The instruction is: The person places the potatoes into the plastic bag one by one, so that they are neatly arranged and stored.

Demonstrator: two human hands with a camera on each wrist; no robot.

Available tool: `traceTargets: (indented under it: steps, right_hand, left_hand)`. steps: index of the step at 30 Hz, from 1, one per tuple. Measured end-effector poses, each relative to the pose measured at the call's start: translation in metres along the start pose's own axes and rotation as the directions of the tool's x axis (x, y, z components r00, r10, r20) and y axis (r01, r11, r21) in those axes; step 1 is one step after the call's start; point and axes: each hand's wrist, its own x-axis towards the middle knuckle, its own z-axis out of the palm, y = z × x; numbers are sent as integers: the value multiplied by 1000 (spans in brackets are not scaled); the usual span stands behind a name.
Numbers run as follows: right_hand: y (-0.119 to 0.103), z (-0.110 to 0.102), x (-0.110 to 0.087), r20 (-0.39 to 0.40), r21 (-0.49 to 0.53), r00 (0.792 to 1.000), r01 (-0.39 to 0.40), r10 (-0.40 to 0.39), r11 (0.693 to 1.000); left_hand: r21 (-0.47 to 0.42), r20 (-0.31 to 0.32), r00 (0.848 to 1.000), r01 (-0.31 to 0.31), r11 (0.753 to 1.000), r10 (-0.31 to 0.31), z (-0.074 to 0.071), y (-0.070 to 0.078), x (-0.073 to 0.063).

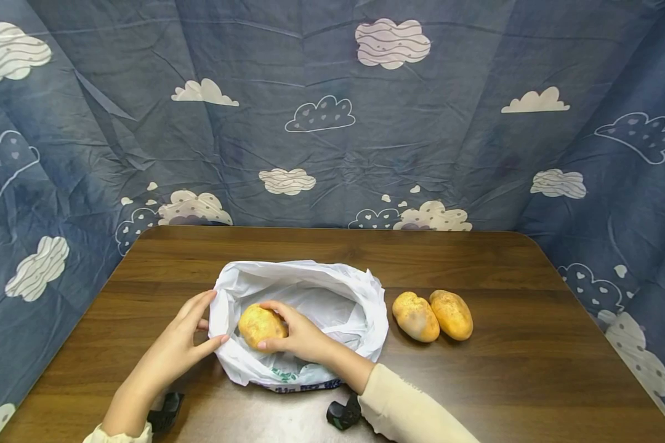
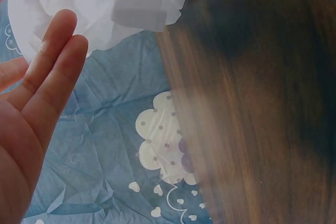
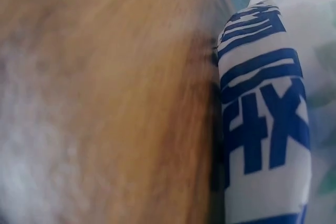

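Hanging cloth: blue, printed with pale clouds, it is filling the background.
Wooden table: it is stretching out before the cloth.
White plastic bag: it is lying on the table, mouth gaping upward.
Left hand: it is touching the bag's left rim, fingers nearly straight, thumb spread apart.
Right hand: it is reaching into the bag's mouth, thumb and fingers curling round the held potato.
Beside the bag: a paler potato is touching a yellower potato, to the right.
Held potato: it is sitting inside the mouth, near the left side.
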Motion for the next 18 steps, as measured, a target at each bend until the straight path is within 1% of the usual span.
traceTargets:
  steps: [5,12,18]
  right_hand:
    - [0,2,0,8,25,1000,-11,11,1000]
    - [-2,2,0,10,51,1000,-20,20,998]
    - [-4,-1,-1,-28,92,1000,-3,6,996]
  left_hand:
    - [-9,-1,1000,-5,1000,5,1,0,0]
    - [6,-6,1000,-6,1000,6,1,0,0]
    - [6,-1,1000,3,1000,-3,1,-1,0]
